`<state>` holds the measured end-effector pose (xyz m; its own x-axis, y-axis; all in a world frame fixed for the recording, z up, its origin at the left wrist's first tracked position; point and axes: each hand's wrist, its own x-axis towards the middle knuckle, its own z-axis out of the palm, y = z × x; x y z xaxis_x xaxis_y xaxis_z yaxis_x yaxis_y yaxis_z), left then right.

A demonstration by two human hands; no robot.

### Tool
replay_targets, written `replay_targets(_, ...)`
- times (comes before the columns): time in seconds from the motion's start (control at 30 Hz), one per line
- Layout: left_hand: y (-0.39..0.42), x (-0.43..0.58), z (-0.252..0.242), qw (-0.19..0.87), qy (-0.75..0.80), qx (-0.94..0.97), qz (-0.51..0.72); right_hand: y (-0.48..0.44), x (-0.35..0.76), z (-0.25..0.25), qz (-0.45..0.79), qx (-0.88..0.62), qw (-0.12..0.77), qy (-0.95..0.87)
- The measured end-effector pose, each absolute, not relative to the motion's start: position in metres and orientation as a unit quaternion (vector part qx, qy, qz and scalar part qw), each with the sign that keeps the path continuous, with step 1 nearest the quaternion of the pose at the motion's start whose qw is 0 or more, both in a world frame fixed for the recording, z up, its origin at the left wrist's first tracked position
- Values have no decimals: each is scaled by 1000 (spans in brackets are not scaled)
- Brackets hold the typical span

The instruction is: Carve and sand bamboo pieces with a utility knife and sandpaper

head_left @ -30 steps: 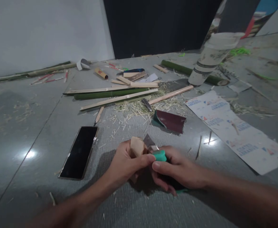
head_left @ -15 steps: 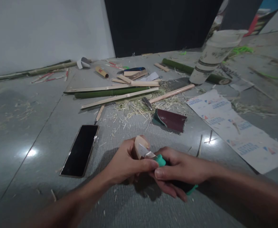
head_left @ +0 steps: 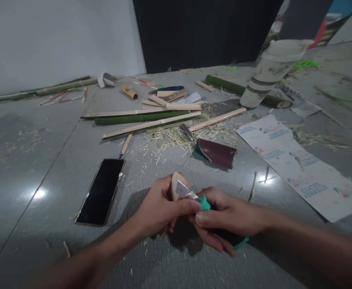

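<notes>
My left hand is closed around a pale piece of wood or bamboo, most of it hidden by the fingers. In my right hand is a green-and-black utility knife, its blade out and lying against the pale piece. My left thumb presses near the base of the blade. Ahead of the hands lies a curved sheet of dark red sandpaper. A phone with a dark screen rests to the left, close to a small wooden-handled tool.
Bamboo strips, shavings and a hammer lie beyond the sandpaper. At the right are a paper cup, a green bamboo pole and a printed paper sheet. A white wall stands behind on the left.
The blade has turned slightly over the pale piece, and its flat face shows more. Both hands keep almost the same place and grip.
</notes>
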<state>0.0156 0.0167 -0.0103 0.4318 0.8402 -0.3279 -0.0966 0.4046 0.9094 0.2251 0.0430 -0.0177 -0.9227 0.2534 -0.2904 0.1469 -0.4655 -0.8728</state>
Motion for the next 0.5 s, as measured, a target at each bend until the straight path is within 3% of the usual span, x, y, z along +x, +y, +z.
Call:
replay_targets(0.2, 16, 15, -8, 723, 426, 440, 321, 39, 223, -11, 813, -225, 49, -534)
replay_targets(0.5, 21, 12, 0, 739, 388, 471, 286, 51, 228, -16, 856, -183, -66, -480)
